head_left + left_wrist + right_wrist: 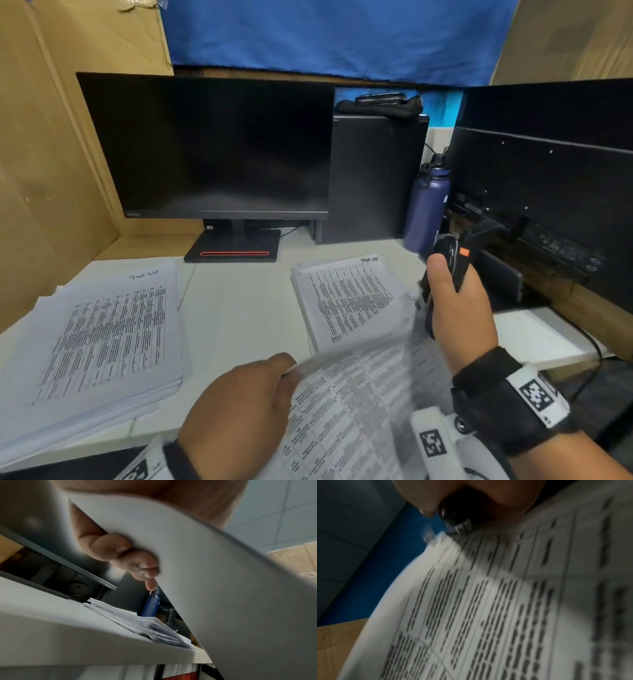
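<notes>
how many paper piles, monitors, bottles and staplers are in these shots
printed white paper piles, lying flat: 2
printed white paper sheaf, held up: 1
black flat monitors: 2
dark blue metal bottle: 1
black plastic stapler: 1
total: 7

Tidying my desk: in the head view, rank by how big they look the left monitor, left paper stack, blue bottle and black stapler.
1. left monitor
2. left paper stack, nearly as large, though nearer the camera, so unsure
3. blue bottle
4. black stapler, partly hidden by the right hand
</notes>
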